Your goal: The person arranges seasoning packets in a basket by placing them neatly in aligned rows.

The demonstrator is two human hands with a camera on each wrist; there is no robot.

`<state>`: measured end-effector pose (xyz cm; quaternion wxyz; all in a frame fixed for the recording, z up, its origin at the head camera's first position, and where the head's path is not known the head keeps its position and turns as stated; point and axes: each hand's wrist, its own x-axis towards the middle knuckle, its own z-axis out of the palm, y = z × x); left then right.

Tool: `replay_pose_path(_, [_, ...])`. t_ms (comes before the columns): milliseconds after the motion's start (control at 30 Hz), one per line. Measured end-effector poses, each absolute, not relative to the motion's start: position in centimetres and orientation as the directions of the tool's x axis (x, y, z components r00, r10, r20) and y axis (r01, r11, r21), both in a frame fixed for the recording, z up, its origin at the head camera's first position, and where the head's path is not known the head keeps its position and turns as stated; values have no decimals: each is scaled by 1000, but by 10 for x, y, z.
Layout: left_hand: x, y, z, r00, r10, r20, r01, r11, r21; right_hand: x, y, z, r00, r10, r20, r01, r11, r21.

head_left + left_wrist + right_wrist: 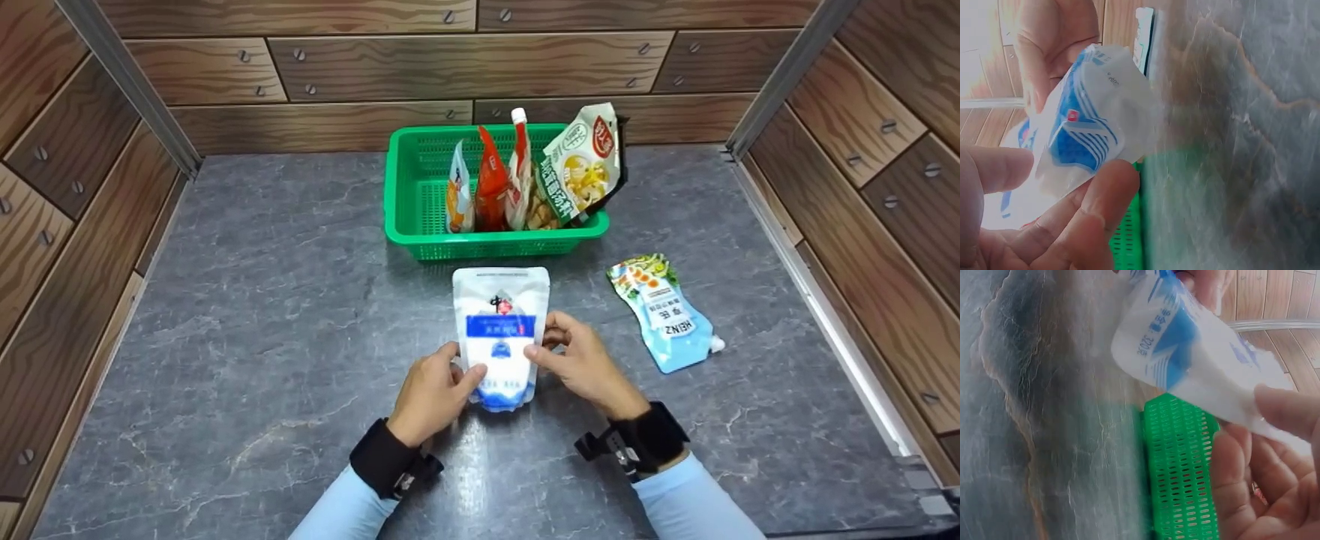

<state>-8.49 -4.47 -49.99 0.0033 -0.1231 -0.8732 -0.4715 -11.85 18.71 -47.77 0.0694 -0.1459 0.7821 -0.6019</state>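
Observation:
A white and blue stand-up pouch (501, 341) is held between both hands in front of the basket. My left hand (435, 390) grips its lower left edge, thumb on the front and fingers behind. On the other side my right hand (581, 364) pinches the right edge, its thumb on the front face. The pouch (1086, 118) looks raised off the table in the left wrist view, its bottom fold showing. In the right wrist view the pouch (1185, 354) has "320" printed near its base. What it contains cannot be seen.
A green basket (495, 244) behind the pouch holds several packets standing upright, including a soup-style packet (585, 169) leaning at its right end. A light blue Heinz spout pouch (667, 315) lies on the grey marbled table (262, 337) to the right. Wood-patterned walls surround the table.

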Motion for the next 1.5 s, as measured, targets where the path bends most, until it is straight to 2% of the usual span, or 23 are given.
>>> replay_pose_path(133, [-85,-44,-501,-961,203,185,268,538,799,-111,181,-460,-939,-314,137,-220,247,-944])
replay_pose_path(367, [-85,-38,-506,-951,167,259,307,588,748,-104,178,-457,-909,-355,218,-334,309,-891])
replay_pose_path(567, [-86,-36,-507,-956,137,258,285,632,721,-112,181,-486,-899,-349,266,-393,372,-841])
replay_pose_path(733, [-86,-39,-509,-946,164,278,314,667,675,-115,184,-497,-896,-372,242,-389,398,-831])
replay_pose_path(833, [-86,-40,-510,-945,182,272,322,661,678,-116,185,-495,-902,-392,180,-348,415,-841])
replay_pose_path(1033, [-86,-40,-511,-952,173,252,304,628,717,-124,189,-478,-888,-451,93,-311,439,-843])
replay_pose_path(1333, [-88,-38,-508,-948,205,245,319,623,714,-151,205,-426,-811,-558,176,-467,435,-770])
replay_pose_path(1500, [-91,-36,-506,-943,217,251,331,617,714,-164,209,-403,-738,-658,147,-549,461,-697])
